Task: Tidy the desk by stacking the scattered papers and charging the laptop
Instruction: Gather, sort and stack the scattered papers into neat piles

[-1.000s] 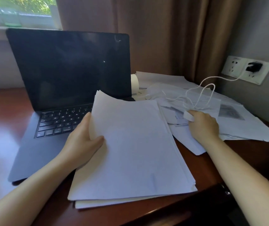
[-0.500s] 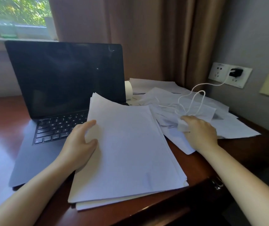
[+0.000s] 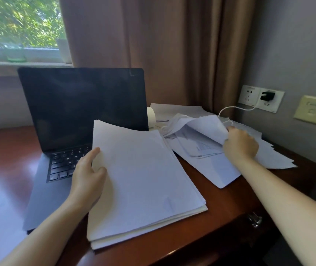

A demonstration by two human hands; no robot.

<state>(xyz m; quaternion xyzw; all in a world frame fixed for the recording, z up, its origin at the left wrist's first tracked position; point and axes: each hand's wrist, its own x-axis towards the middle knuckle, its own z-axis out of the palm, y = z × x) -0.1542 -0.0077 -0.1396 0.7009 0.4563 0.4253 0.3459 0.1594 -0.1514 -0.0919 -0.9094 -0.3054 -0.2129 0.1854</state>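
- Fingers (image 3: 93, 154) of my left hand (image 3: 87, 177) are gripping the paper stack (image 3: 143, 179) by the laptop (image 3: 80, 104).
- My right hand (image 3: 241, 145) is pinching a curled sheet (image 3: 208, 127) above the scattered papers (image 3: 220, 169).

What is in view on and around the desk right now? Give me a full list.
desk: one, red-brown
laptop: one, dark grey, open on the desk's left side
paper stack: one, white, front centre, left edge over the laptop
loose papers: several, white, scattered back right
socket panel: one, white, right wall
charger: one, black, plugged into the socket panel
cable: one, white, from the charger into the loose papers
wall plate: one, cream, right of the socket panel
roll: one, white, behind the laptop's right edge
curtain: one, brown, behind the desk
window: one, top left
left hand: one, holds the paper stack's left edge
right hand: one, grips a sheet of the loose papers
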